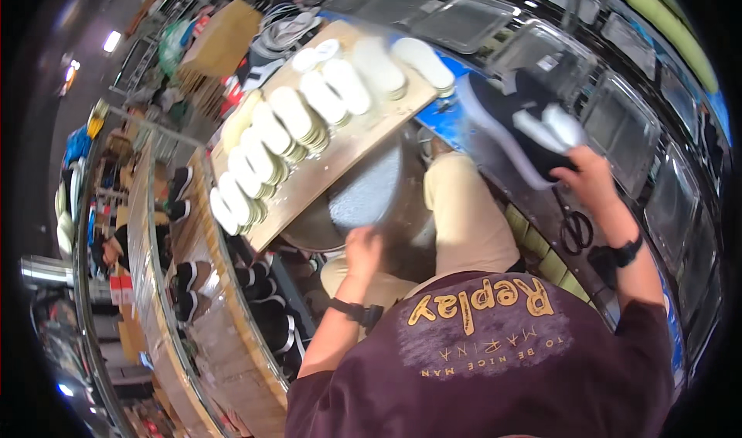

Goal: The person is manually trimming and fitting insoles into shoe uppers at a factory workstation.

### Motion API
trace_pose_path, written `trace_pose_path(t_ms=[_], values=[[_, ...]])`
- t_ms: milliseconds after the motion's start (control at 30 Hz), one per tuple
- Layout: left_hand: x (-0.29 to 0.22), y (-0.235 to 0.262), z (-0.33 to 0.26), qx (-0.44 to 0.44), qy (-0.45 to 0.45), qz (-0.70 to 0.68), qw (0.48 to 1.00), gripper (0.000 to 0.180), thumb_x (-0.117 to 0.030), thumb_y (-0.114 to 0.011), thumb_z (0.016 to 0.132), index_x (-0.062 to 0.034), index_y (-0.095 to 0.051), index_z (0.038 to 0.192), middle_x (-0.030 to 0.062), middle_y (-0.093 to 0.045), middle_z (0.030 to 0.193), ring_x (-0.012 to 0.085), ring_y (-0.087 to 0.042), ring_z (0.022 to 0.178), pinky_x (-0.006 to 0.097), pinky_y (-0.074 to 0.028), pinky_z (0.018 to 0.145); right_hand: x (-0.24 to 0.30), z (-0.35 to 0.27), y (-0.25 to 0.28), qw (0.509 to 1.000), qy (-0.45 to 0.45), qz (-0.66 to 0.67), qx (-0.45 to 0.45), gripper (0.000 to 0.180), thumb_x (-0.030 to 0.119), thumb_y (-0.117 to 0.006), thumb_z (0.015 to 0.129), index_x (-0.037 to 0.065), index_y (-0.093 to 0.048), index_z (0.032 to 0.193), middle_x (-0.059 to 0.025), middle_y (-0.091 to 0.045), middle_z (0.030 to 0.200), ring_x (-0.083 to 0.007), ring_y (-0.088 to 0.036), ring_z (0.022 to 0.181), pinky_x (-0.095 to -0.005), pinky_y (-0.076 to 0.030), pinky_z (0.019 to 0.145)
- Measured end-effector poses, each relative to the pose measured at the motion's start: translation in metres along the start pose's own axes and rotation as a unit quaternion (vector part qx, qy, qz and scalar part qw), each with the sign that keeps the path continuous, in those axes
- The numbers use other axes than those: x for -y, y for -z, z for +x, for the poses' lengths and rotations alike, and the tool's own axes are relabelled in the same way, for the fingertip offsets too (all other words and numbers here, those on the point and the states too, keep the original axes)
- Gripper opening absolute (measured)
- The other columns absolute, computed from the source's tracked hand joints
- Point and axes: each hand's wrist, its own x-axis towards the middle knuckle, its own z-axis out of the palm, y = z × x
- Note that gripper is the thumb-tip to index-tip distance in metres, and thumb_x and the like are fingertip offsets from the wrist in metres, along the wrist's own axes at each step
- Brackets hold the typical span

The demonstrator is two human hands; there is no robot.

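Overhead, my right hand (589, 177) pinches a black shoe upper (519, 121) with white lining; left hand (363, 248), loosely curled and blurred, hovers near the wooden board (352, 156) of white insoles (309, 102).

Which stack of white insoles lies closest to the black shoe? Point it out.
The stack at the wooden board's right end; the others trail away leftward, farther from the black shoe in the right hand.

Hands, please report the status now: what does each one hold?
Right hand shut on black shoe. Left hand low, blurred, grip unclear. White insoles stacked on board.
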Motion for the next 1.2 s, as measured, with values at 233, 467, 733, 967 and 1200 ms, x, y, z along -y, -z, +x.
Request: trace_pose_path(t_ms=[233,467,733,967,1200], values=[[-0.059,0.035,-0.027,0.04,0.112,-0.396,0.91,0.059,-0.021,-0.077,0.077,0.0025,-0.049,0.123,0.0151,-0.059,0.116,0.0235,-0.051,0.116,0.037,-0.037,0.102,0.179,0.063,-0.187,0.928,0.27,0.189,0.175,0.031,0.037,-0.069,0.078,0.008,-0.062,0.088,-0.0127,-0.06,0.087,-0.0341,-0.061,0.079,-0.0429,-0.049,0.069],[-0.011,0.089,-0.052,-0.12,0.29,-0.507,0.803,0.044,0.002,-0.059,0.082,-0.0053,-0.041,0.121,0.0101,-0.058,0.113,0.0214,-0.064,0.095,0.033,-0.056,0.076,0.268,0.036,-0.219,0.809,0.264,0.273,0.448,0.062,0.012,-0.063,0.081,0.014,-0.039,0.138,-0.0175,-0.058,0.116,-0.0375,-0.059,0.105,-0.0438,-0.049,0.088],[-0.071,0.091,-0.011,-0.011,0.213,-0.669,0.712,0.052,0.01,-0.049,0.081,-0.0026,-0.037,0.13,0.0138,-0.052,0.127,0.0293,-0.055,0.117,0.048,-0.045,0.102,0.208,0.046,-0.181,0.887,0.169,0.273,0.332,0.051,0.01,-0.062,0.082,0.012,-0.049,0.131,-0.012,-0.064,0.099,-0.0318,-0.064,0.09,-0.0409,-0.052,0.077],[-0.06,-0.005,0.017,0.011,0.356,-0.756,0.549,0.047,0.015,-0.04,0.078,-0.0002,-0.039,0.122,0.0164,-0.056,0.117,0.0309,-0.057,0.111,0.044,-0.049,0.096,0.149,0.039,-0.126,0.94,0.114,0.249,0.206,0.021,0.006,-0.064,0.081,0.007,-0.066,0.102,-0.0124,-0.066,0.085,-0.0311,-0.064,0.078,-0.0375,-0.05,0.068],[-0.072,0.042,-0.001,0.086,0.411,-0.647,0.636,0.024,0.001,-0.049,0.091,0.0101,-0.049,0.113,0.0213,-0.059,0.108,0.0324,-0.062,0.101,0.039,-0.052,0.094,-0.008,-0.012,-0.067,0.982,-0.054,-0.014,0.179,0.008,0.008,-0.063,0.079,0.002,-0.066,0.084,-0.0191,-0.064,0.075,-0.0348,-0.063,0.07,-0.0389,-0.049,0.063]])
